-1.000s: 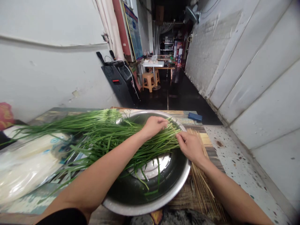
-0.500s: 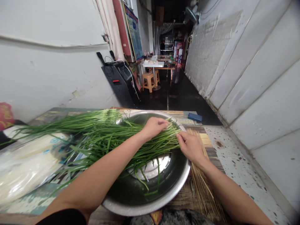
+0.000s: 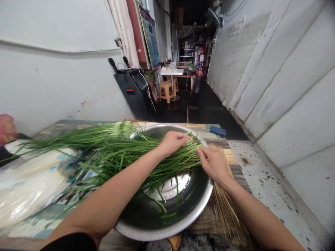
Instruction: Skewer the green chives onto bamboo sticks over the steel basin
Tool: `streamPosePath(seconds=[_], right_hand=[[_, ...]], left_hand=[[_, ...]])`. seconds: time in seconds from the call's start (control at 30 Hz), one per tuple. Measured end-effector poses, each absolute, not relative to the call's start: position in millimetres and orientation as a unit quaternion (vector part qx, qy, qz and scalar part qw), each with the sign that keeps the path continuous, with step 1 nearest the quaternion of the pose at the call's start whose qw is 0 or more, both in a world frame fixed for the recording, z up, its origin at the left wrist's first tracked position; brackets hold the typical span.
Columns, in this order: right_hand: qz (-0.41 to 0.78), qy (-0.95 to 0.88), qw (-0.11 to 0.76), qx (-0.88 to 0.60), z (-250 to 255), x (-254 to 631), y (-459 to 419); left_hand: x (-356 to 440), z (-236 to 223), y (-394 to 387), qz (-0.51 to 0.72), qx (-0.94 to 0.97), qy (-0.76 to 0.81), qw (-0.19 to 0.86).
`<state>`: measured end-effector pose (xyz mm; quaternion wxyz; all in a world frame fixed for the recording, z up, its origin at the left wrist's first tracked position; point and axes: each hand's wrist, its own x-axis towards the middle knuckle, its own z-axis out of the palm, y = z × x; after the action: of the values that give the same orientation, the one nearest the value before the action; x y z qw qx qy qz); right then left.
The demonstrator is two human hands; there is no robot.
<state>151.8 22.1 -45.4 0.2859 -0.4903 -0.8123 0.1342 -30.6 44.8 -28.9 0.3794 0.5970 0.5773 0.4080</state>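
A big loose bunch of garlic chives (image 3: 125,153) lies across a steel basin (image 3: 167,235), leaves to the left and pale stem ends to the right. My left hand (image 3: 173,142) is closed at the upper side of the stem ends, thumb and fingers pinched on chives. At the basin's right rim my right hand (image 3: 212,161) is closed too, its thumb and forefinger on the tips of the stems. A few chive leaves hang down into the basin. Behind, a second bundle of chives (image 3: 104,134) rests with its cut ends at the basin's far left rim.
Thin wooden skewers (image 3: 229,209) are spread on the table right of the basin. A blue box (image 3: 217,131) sits at the far right corner. Clear plastic bags with something white (image 3: 34,184) lie at left. Beyond stand a black speaker-like case (image 3: 134,90) and stools (image 3: 165,91).
Hardly anything differs. Both hands stay at the stem ends, and the chives lie as before.
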Motion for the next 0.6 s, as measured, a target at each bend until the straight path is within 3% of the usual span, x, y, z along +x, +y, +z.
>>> streamPosePath(seconds=[0.6], right_hand=[[0.127,-0.817,0.283,-0.486,-46.3,151.9,22.9]], left_hand=[[-30.9,-30.6,45.2,0.418,0.591,0.575,0.381]])
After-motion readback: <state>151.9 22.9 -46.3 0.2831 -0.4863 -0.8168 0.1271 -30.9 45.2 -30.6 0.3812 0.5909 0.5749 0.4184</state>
